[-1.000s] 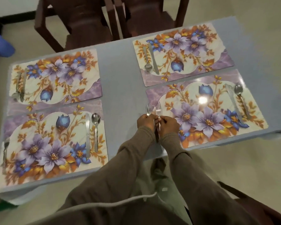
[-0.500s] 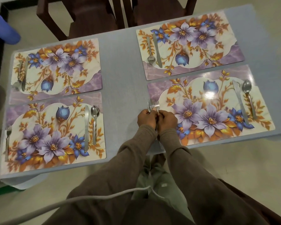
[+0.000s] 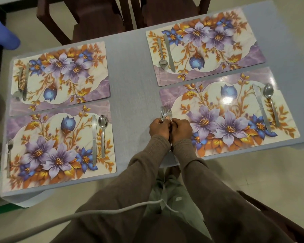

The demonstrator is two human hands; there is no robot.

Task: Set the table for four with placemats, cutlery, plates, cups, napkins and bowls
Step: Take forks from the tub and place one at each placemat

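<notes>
Forks [image 3: 165,113] sit bunched between my left hand [image 3: 159,127] and right hand [image 3: 182,128], both clenched round the handles over the table's [image 3: 133,81] near edge, beside the near-right placemat [image 3: 226,111]. I judge them light, stiff and slippery; I would take each by its mid-handle. My fingers hide the handles, so I cannot count the forks.

Left hand [image 3: 159,127] and right hand [image 3: 182,129] touch, fingers curled, each grip closed.
</notes>
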